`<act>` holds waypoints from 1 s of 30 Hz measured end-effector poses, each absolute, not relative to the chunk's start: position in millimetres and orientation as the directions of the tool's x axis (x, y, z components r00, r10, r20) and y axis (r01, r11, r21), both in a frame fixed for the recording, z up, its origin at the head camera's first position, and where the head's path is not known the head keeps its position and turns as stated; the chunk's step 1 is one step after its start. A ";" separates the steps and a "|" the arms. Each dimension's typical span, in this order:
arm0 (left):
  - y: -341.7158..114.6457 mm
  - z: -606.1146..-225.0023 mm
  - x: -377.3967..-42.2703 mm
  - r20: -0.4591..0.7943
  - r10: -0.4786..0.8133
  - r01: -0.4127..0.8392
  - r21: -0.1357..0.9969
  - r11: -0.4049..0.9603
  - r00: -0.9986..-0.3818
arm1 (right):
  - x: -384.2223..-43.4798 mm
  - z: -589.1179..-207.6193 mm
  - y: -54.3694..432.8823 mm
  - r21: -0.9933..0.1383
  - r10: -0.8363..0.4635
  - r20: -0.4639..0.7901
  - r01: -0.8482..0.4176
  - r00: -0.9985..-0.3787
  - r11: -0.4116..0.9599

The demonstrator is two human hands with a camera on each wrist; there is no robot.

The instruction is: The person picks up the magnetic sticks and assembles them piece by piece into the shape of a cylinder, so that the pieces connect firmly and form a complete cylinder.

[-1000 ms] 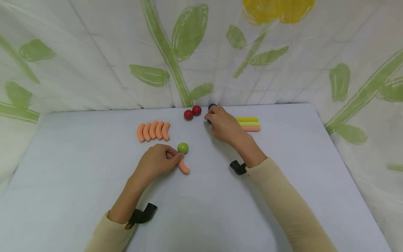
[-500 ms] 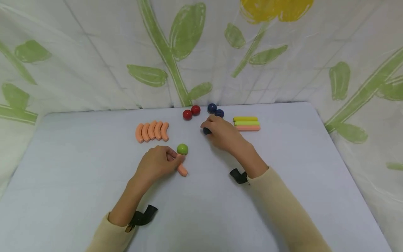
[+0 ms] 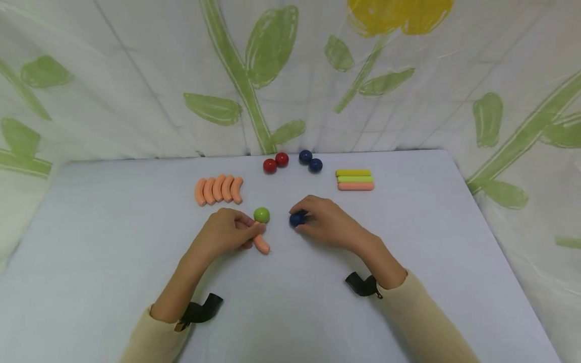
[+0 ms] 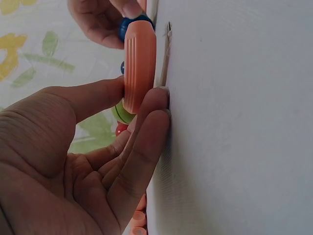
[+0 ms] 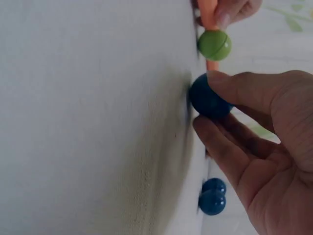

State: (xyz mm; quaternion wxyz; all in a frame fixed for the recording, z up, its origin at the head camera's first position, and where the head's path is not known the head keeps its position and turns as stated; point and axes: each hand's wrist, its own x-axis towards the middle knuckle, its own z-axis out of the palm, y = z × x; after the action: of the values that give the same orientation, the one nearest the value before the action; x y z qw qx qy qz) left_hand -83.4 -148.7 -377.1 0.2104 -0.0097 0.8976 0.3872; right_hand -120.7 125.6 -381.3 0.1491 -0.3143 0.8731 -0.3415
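Observation:
In the head view, my left hand [image 3: 225, 231] pinches one end of a curved orange piece, ribbed along its side [image 4: 140, 63], that looks like a small toy sausage [image 3: 262, 245]. A shiny green ball [image 3: 261, 215] sits right at that end, by the fingertips. To the right, my right hand [image 3: 330, 222] holds a dark blue ball [image 3: 296, 219] between thumb and fingers. The right wrist view shows this blue ball [image 5: 208, 97] close over the white table surface, with the green ball [image 5: 214, 45] beyond it. Part of the orange piece is hidden behind the left fingers.
Farther back lie a row of several curved orange pieces [image 3: 218, 190], two red balls [image 3: 270, 166] and two blue balls [image 3: 315, 165]. Yellow, light green and orange straight sticks [image 3: 356, 186] lie at the back right. A leaf-painted curtain [image 3: 159, 75] rises behind the table [image 3: 290, 307].
My right hand has brought a blue ball from the back of the table towards me, beside the green ball. The left hand has stayed nearly in place, still pinching the orange piece.

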 end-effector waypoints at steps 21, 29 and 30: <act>-153.7 -376.7 -89.8 -0.425 0.166 -0.217 0.714 0.665 -0.890 | -93.4 -387.1 106.8 -0.814 -0.730 -0.055 -0.393 -0.682 0.428; -150.4 -379.0 -85.1 -0.421 0.190 -0.210 0.735 0.645 -0.887 | -92.6 -391.1 109.9 -0.824 -0.733 -0.072 -0.374 -0.677 0.426; -150.4 -378.7 -84.4 -0.423 0.185 -0.211 0.728 0.652 -0.887 | -92.6 -391.9 109.9 -0.823 -0.735 -0.069 -0.378 -0.675 0.425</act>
State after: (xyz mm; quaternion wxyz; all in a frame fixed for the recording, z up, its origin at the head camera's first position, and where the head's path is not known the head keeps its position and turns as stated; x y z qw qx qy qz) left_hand -84.4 -150.4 -378.7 0.2375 -0.0072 0.8773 0.4171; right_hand -92.6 109.9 -391.9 0.2151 -0.3409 0.8161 -0.4141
